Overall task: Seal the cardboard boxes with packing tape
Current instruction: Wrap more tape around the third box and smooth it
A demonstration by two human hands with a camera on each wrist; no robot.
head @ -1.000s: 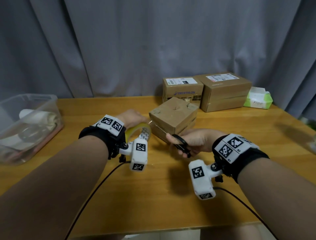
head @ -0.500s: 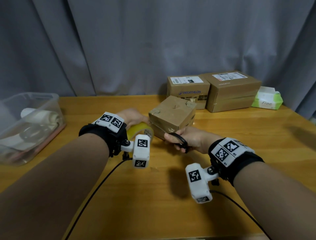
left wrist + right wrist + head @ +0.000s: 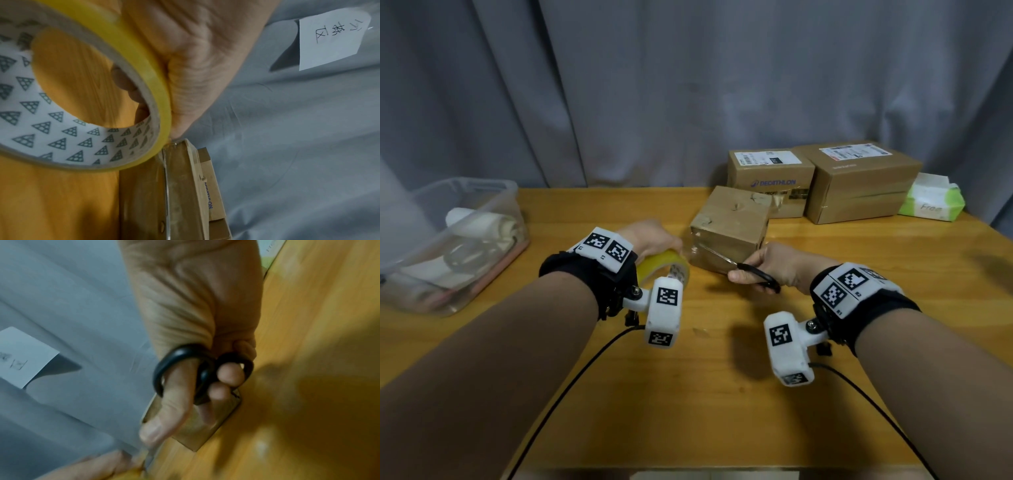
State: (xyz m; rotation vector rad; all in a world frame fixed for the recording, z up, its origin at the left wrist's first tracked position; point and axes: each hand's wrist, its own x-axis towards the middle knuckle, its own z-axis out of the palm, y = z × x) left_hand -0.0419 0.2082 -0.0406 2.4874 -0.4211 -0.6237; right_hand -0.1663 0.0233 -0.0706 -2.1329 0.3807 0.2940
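A small cardboard box [image 3: 732, 222] sits mid-table, its near side shiny with clear tape. My left hand [image 3: 654, 236] grips a yellowish tape roll [image 3: 664, 267] just left of the box; in the left wrist view the roll [image 3: 131, 53] is held with fingertips [image 3: 123, 81] inside its core, and a strip of tape runs from it onto the box [image 3: 180, 186]. My right hand [image 3: 774, 263] holds black-handled scissors [image 3: 756, 275], thumb and fingers through the loops [image 3: 185, 363], blades pointing at the tape by the box's left corner.
Two larger cardboard boxes [image 3: 770, 178] [image 3: 859, 181] stand at the back right beside a green tissue pack [image 3: 931, 202]. A clear plastic bin [image 3: 455, 240] with rolls sits at the left. Grey curtain [image 3: 688, 85] behind. Bare wooden table [image 3: 705, 394] in front.
The scissors have moved left toward the taped corner of the small box. The left hand with the roll has stayed beside the box.
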